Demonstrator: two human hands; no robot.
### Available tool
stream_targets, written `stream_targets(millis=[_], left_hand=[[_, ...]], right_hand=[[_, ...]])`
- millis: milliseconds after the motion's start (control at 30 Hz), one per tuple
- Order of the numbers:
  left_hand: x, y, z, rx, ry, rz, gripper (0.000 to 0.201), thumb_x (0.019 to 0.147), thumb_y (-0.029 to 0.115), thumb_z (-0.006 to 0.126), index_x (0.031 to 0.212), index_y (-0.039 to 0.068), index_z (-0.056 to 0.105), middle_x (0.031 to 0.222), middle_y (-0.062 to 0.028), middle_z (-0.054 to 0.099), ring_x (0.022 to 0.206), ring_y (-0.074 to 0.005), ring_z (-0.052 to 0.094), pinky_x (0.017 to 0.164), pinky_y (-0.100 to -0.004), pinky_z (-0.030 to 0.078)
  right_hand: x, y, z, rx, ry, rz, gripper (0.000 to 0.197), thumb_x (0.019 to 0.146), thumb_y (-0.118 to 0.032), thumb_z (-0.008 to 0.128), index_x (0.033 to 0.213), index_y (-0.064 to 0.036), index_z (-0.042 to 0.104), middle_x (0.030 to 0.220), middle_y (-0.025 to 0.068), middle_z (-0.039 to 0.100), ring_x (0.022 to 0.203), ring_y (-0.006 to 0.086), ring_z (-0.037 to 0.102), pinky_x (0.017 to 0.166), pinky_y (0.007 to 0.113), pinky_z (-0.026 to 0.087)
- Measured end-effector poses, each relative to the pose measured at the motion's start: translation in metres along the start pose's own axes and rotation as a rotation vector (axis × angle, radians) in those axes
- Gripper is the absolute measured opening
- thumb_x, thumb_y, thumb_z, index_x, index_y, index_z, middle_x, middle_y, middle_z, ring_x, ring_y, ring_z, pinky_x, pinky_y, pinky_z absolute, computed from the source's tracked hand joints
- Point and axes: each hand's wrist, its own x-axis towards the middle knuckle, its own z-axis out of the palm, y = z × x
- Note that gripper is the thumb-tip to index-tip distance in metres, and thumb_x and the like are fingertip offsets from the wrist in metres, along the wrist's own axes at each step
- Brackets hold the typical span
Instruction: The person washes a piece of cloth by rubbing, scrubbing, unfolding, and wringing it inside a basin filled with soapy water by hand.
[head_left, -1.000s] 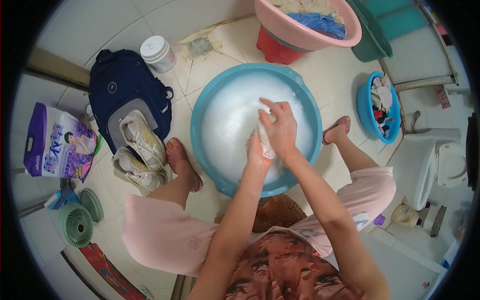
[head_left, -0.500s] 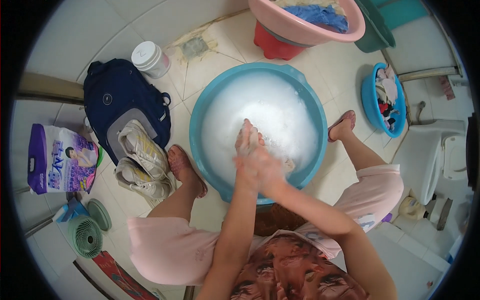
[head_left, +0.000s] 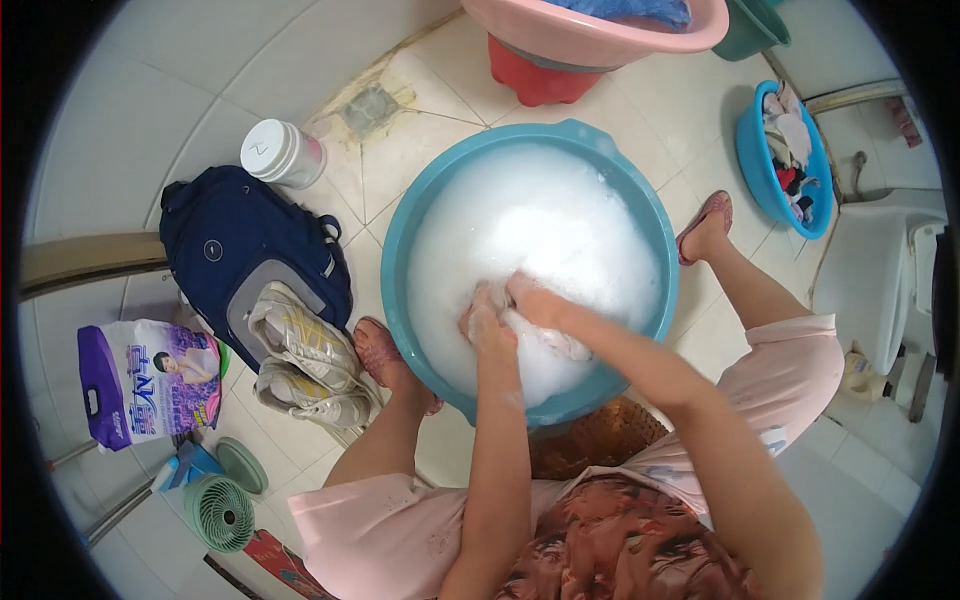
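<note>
A wide teal basin [head_left: 397, 300] on the floor in front of me is filled with white foam [head_left: 540, 210]. Both my hands are down in the suds near its front side, close together. My left hand [head_left: 487, 318] is curled round a bunched, soapy pale cloth [head_left: 550, 340]. Beside it, my right hand [head_left: 535, 302] grips the same cloth, its fingertips partly sunk in foam. Most of the cloth is hidden under the suds, so its exact kind cannot be made out.
Left of the basin lie a navy backpack [head_left: 235, 235], pale sneakers [head_left: 300, 335], a white tub [head_left: 280, 153] and a purple-white detergent bag [head_left: 150, 385]. A pink basin [head_left: 600, 35] stands on a red stool [head_left: 540, 80]. Clothes fill a blue basin [head_left: 755, 165] at right.
My hands were rubbing together above the foam. Now they have moved down into the suds and hold the pale cloth. The view has shifted slightly.
</note>
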Motion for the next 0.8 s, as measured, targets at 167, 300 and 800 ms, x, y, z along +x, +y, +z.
stream_targets(millis=[167, 300, 800], left_hand=[[0.016, -0.017, -0.019, 0.089, 0.015, -0.136, 0.021, 0.085, 0.013, 0.055, 0.102, 0.002, 0.057, 0.098, -0.0056, 0.058, 0.079, -0.0142, 0.058, 0.067, -0.0224, 0.048], [-0.013, -0.012, 0.018, -0.074, -0.225, -0.330, 0.043, 0.086, 0.021, 0.055, 0.123, 0.003, 0.044, 0.109, -0.0062, 0.053, 0.093, -0.0133, 0.052, 0.083, -0.0272, 0.045], [0.046, -0.038, -0.029, 0.642, -0.910, 0.682, 0.043, 0.090, 0.035, 0.048, 0.123, 0.007, 0.043, 0.115, -0.0090, 0.051, 0.101, -0.0179, 0.051, 0.092, -0.0347, 0.041]], right_hand=[[0.051, 0.033, -0.038, 0.191, -0.411, 0.767, 0.029, 0.071, -0.017, 0.062, 0.087, 0.0068, 0.063, 0.089, 0.0223, 0.063, 0.084, 0.0305, 0.060, 0.076, 0.038, 0.046], [-0.011, 0.034, -0.029, -0.333, -0.605, 0.079, 0.043, 0.070, -0.016, 0.063, 0.106, 0.0057, 0.054, 0.107, 0.0248, 0.056, 0.101, 0.0355, 0.052, 0.086, 0.042, 0.040], [0.009, -0.134, -0.121, 0.129, -0.277, -0.042, 0.016, 0.082, -0.021, 0.057, 0.092, -0.0088, 0.057, 0.085, 0.0128, 0.056, 0.089, 0.0256, 0.055, 0.072, 0.035, 0.047]])
